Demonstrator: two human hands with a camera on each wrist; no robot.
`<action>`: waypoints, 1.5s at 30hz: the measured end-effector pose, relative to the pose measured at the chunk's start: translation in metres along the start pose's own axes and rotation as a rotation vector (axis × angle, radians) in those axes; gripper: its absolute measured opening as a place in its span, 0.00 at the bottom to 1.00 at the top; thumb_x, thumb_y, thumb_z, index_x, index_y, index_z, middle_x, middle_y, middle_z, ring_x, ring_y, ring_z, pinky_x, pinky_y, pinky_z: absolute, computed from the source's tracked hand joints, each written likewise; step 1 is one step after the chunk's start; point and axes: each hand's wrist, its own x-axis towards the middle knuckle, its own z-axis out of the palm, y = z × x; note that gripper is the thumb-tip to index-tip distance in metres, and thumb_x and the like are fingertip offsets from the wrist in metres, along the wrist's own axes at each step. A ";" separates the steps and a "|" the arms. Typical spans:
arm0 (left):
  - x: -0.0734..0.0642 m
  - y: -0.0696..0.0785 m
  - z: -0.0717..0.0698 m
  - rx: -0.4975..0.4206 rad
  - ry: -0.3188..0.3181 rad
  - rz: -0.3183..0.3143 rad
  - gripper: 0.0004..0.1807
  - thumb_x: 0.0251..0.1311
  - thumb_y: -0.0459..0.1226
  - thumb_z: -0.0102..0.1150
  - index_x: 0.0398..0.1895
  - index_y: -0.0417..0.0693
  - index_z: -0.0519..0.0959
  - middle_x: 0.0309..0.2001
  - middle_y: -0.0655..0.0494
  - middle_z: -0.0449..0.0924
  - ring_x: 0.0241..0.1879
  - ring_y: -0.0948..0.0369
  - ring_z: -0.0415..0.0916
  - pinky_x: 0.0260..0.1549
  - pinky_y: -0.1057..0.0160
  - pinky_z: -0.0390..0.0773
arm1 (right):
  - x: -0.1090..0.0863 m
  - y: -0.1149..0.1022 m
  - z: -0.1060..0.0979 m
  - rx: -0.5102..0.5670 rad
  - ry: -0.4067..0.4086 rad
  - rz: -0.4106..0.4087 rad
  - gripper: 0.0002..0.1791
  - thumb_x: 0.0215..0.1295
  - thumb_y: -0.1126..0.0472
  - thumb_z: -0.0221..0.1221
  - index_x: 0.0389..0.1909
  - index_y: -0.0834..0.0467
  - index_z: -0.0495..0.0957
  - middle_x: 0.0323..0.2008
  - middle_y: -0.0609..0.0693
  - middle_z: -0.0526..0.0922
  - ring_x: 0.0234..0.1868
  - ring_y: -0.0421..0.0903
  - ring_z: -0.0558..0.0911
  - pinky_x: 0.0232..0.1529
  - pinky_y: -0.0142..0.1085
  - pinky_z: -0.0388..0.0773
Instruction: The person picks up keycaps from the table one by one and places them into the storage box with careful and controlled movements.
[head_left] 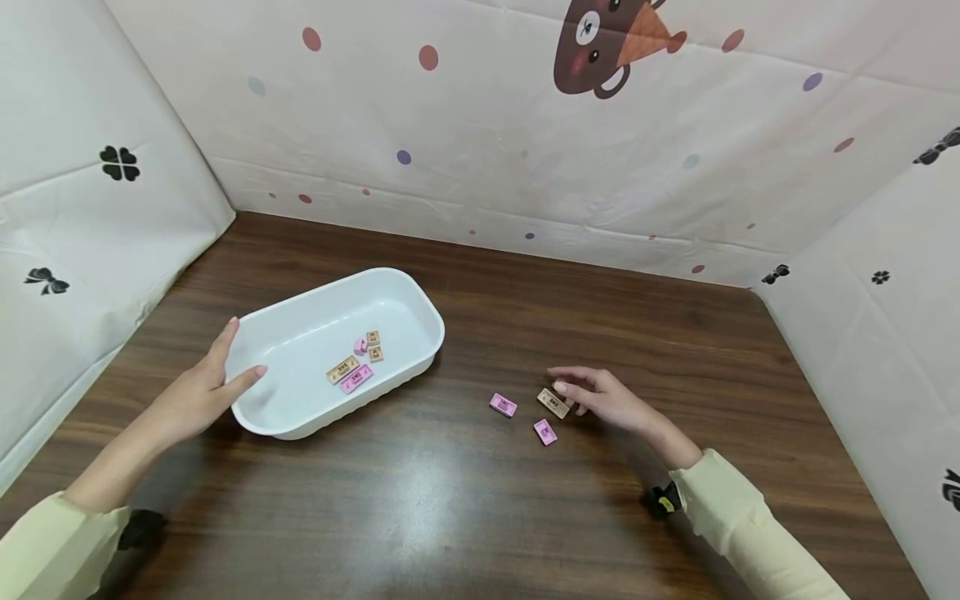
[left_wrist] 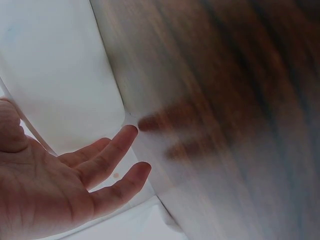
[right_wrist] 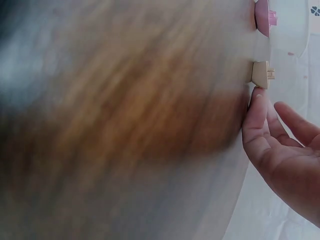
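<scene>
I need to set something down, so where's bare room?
Table is bare between the sleeves, and from the right hand back to the patterned cloth. Crowded: three loose blocks by that hand; more inside the tub.

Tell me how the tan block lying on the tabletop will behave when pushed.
The tan block will probably slide rather than roll, since its edges are straight and it lies flat. It's unlikely to tip, looking low and broad. The glossy wood-grain tabletop may let it slip easily.
</scene>
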 end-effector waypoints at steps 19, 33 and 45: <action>-0.002 0.000 0.001 -0.015 0.003 0.010 0.46 0.67 0.50 0.41 0.68 0.39 0.23 0.65 0.23 0.34 0.58 0.26 0.48 0.50 0.31 0.53 | 0.006 0.005 0.007 -0.022 -0.013 -0.012 0.22 0.50 0.64 0.66 0.44 0.71 0.75 0.26 0.51 0.76 0.24 0.36 0.72 0.24 0.26 0.69; -0.002 0.000 0.002 -0.012 -0.004 -0.002 0.47 0.66 0.52 0.41 0.68 0.41 0.23 0.65 0.23 0.36 0.58 0.26 0.49 0.49 0.31 0.54 | 0.007 0.006 0.011 -0.096 0.006 0.018 0.15 0.45 0.65 0.69 0.34 0.66 0.79 0.22 0.47 0.75 0.22 0.37 0.72 0.23 0.27 0.69; -0.001 -0.002 0.002 0.000 0.000 -0.003 0.47 0.66 0.52 0.40 0.68 0.40 0.23 0.65 0.24 0.35 0.58 0.26 0.49 0.49 0.31 0.54 | 0.010 0.001 0.005 -0.105 0.029 0.033 0.12 0.46 0.65 0.68 0.32 0.67 0.81 0.22 0.48 0.78 0.24 0.39 0.75 0.25 0.28 0.73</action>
